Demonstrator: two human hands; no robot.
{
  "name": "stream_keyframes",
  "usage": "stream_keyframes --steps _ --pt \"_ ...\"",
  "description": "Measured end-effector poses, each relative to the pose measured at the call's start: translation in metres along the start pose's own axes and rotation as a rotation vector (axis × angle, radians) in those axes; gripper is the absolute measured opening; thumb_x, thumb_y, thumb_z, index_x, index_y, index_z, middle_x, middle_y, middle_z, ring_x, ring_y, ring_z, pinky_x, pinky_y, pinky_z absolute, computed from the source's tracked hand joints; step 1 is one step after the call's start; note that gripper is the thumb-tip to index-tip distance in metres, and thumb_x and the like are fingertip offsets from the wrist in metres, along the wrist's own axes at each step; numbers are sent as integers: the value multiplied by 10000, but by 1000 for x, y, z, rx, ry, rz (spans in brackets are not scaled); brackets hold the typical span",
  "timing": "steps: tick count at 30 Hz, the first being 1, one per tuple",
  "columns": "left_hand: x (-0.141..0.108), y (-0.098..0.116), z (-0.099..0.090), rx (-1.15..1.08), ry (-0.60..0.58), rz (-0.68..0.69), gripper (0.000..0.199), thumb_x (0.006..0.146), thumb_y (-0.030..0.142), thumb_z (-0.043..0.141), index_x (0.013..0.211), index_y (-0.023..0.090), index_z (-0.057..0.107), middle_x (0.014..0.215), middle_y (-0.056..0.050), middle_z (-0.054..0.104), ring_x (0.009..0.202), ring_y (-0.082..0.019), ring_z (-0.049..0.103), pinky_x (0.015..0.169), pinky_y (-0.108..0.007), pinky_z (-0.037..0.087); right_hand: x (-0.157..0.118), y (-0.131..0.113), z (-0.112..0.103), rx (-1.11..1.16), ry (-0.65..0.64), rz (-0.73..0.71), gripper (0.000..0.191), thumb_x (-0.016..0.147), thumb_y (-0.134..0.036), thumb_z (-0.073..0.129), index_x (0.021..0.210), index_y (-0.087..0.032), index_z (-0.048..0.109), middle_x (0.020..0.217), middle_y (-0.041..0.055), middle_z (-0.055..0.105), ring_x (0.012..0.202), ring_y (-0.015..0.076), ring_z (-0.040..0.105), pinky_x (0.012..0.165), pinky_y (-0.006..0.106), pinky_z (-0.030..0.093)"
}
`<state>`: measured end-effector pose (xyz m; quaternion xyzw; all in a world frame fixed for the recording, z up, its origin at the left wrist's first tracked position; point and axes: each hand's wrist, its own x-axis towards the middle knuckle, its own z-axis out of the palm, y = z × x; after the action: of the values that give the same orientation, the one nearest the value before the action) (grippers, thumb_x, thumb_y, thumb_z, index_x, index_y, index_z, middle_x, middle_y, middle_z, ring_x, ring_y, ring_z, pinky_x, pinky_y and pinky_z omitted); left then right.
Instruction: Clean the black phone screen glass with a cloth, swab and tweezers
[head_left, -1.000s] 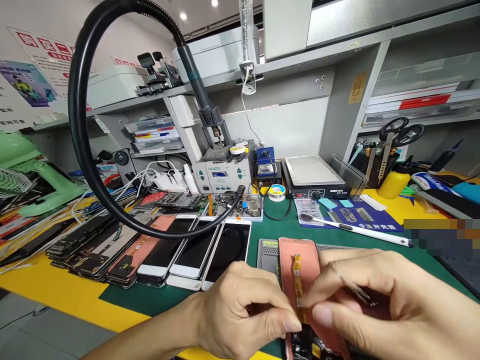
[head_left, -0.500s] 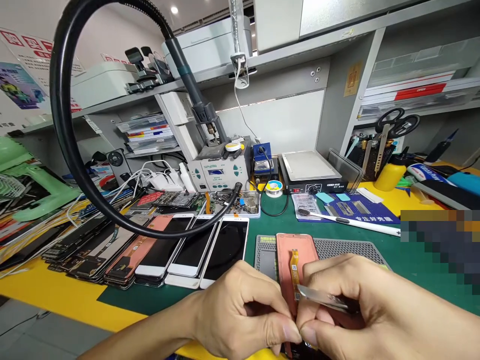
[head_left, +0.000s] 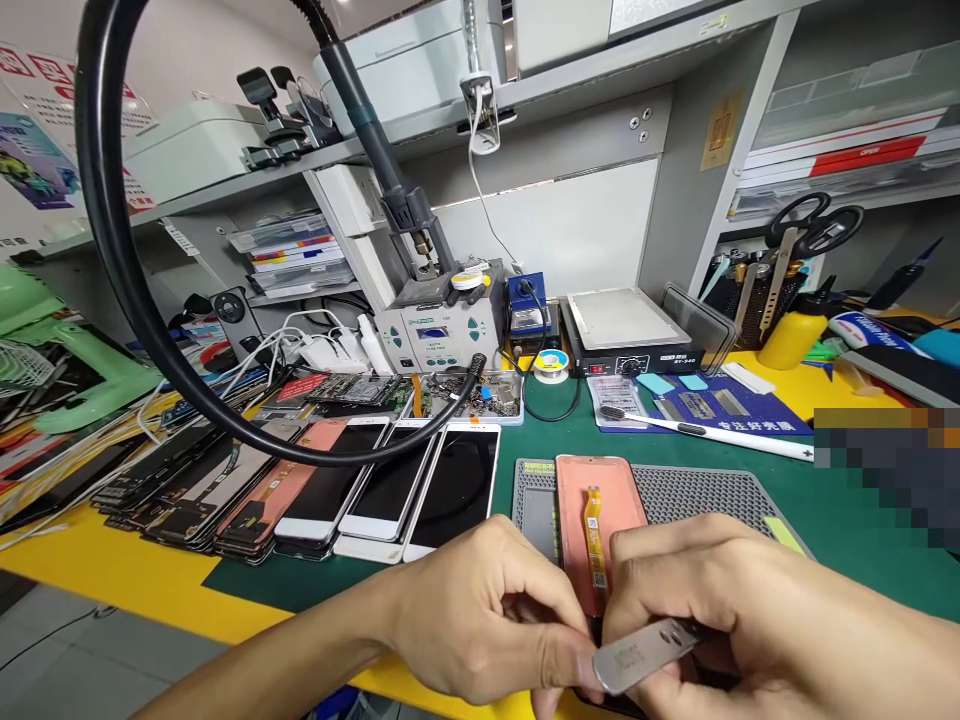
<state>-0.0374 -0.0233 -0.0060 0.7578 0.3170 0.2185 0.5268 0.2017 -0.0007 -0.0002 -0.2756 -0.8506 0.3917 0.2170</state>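
Note:
A phone part with a pink-orange back (head_left: pixel 574 530) lies on a grey perforated mat (head_left: pixel 697 490), its top end away from me. A yellow flex cable (head_left: pixel 594 540) runs down its middle. My left hand (head_left: pixel 491 615) is closed, thumb and index finger pinched together at the part's lower end; what they pinch is hidden. In my right hand (head_left: pixel 712 600) is a flat metal pry blade (head_left: pixel 637 655) with a rounded end, which points left toward my left thumb. The right fingers curl over the part's lower right side and hide it.
Several phones and screens (head_left: pixel 450 490) lie in a row to the left. Behind stand a hot-air station (head_left: pixel 442 335) with a looping black hose (head_left: pixel 97 200), a solder spool (head_left: pixel 551 366) and a heating plate (head_left: pixel 630 325). A white brush (head_left: pixel 712 433) lies at the right.
The metal blade has turned and dropped, so its flat face shows and its end is beside my left thumb. Both hands stay near the part's lower end. The view has shifted slightly.

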Motion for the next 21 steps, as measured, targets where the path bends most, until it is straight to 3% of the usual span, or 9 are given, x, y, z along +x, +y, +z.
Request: stream_keyframes --steps 4,10,16,21 --pt "-1 -4 -1 -44 -32 -55 622 919 671 504 681 117 654 522 -77 653 438 -96 537 443 -183 427 6 -6 5 -136 9 -72 160 704 -92 661 744 -236 719 696 -5 730 618 156 663 545 198 470" --pt "0 -3 -3 -220 -97 -142 565 866 666 606 678 134 606 508 -25 585 408 -79 476 388 -173 389 13 -22 12 -181 28 -109 189 677 -47 642 641 -231 614 624 -39 678 581 124 641 535 180 448" --pt "-2 -6 -4 -355 -144 -211 561 770 676 719 681 131 618 517 18 559 381 -48 407 350 -169 337 8 -19 17 -124 62 -133 134 742 -111 632 690 -221 687 643 -9 677 602 132 600 558 197 450" --pt "-3 -1 -8 -497 -240 -291 541 746 633 762 757 97 689 546 44 539 385 -24 407 336 -132 342 6 -11 20 20 39 -46 86 779 -167 665 701 -201 672 661 -8 653 628 128 557 532 174 434"
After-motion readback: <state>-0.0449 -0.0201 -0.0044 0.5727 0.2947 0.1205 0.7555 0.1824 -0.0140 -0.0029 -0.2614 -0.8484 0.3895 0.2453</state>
